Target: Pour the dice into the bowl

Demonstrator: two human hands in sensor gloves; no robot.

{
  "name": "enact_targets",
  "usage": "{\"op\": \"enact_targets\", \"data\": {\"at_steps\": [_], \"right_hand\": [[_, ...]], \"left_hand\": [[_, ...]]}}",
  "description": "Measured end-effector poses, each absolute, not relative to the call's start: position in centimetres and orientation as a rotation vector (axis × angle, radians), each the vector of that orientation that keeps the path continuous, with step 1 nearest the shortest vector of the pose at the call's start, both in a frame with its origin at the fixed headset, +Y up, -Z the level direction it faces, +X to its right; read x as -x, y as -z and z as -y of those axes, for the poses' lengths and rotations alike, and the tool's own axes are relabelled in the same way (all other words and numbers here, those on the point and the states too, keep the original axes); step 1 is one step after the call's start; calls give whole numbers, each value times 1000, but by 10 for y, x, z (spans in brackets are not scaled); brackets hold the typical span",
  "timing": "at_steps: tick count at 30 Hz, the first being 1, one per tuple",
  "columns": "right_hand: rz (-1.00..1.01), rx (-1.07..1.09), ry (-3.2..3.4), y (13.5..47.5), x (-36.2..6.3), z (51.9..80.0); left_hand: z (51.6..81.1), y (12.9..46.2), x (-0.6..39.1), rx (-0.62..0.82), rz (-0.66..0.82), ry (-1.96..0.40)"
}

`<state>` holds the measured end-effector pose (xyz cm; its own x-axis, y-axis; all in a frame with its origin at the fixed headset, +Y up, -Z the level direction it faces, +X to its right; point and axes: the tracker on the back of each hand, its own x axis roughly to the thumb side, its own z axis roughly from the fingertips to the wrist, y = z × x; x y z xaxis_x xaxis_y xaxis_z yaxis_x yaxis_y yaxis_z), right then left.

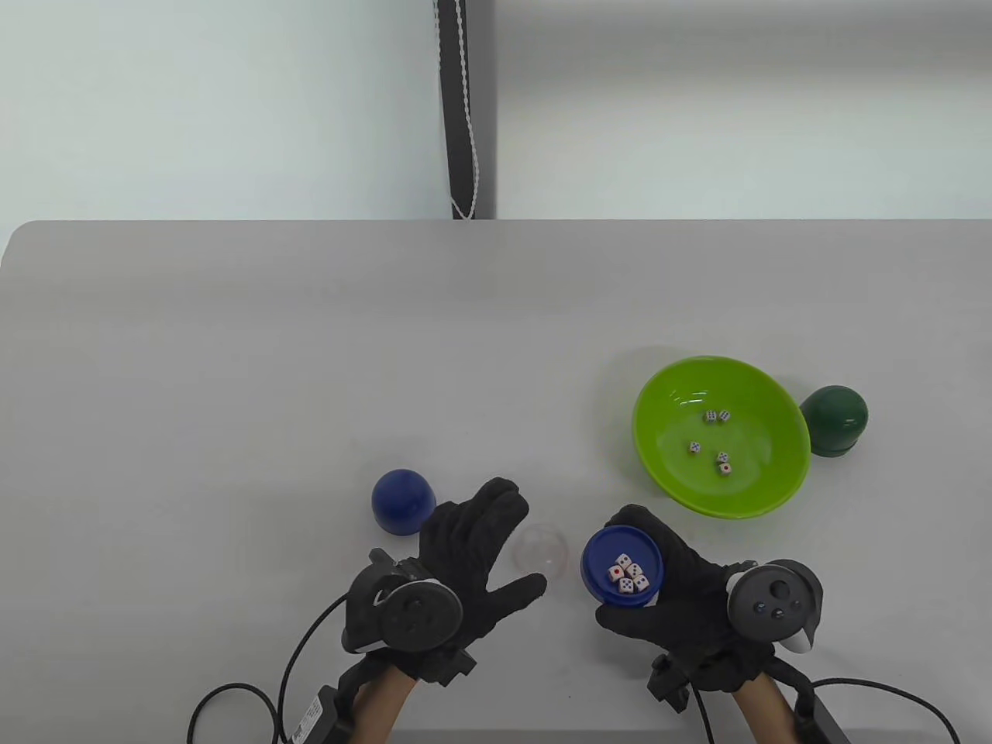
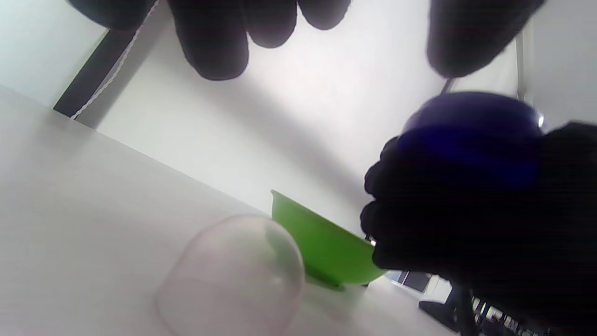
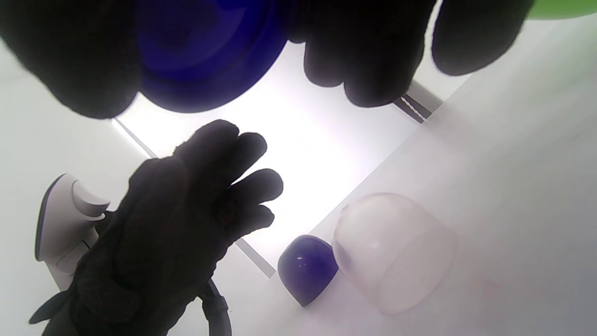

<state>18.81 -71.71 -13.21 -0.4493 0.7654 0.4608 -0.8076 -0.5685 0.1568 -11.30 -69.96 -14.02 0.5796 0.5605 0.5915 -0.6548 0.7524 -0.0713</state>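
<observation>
Right hand [image 1: 682,597] cups a blue tray [image 1: 622,574] holding six dice [image 1: 627,575] — fingers curled under it, rim up. Beyond those fingers sits the green bowl [image 1: 763,480] with five dice [image 1: 714,440] inside. Left hand [image 1: 457,566] hovers with fingers spread, grasping nothing; a clear dome [image 1: 540,549] stands just beside its fingertips — a blue dome [image 1: 402,501] on their other side.

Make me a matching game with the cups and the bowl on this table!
Things:
1. green bowl
2. blue tray
3. clear dome
4. dark green dome

Places:
A. held in the right hand
B. just right of the bowl
C. holds five dice, sits on the table
D. between the two hands

Pairs: 1-C, 2-A, 3-D, 4-B
</observation>
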Motion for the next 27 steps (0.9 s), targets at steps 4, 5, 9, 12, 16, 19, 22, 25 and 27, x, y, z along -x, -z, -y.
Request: {"op": "enact_targets", "data": {"at_steps": [4,5,9,12,16,19,22,25,27], "right_hand": [[123,-599,-2097,132,-190,717],[130,-594,-2099,132,-190,716],[138,-594,-2123,132,-190,716],[132,-601,-2128,132,-190,716],[139,-602,-2138,131,-191,716],[162,-622,-2128,128,-191,708],[311,-575,-2184,125,-197,690],[401,-455,-2306,129,-212,674],[463,-344,-2361,140,-230,661]], "left_hand": [[702,147,125,-172,605,-866],[702,147,127,-186,590,-883],[699,147,129,-183,586,-869],[699,147,130,-188,587,-865],[699,148,129,-157,603,-857],[698,148,129,-154,605,-854],[696,147,131,-168,605,-843],[693,147,132,-171,603,-864],[692,146,132,-171,611,-873]]}}
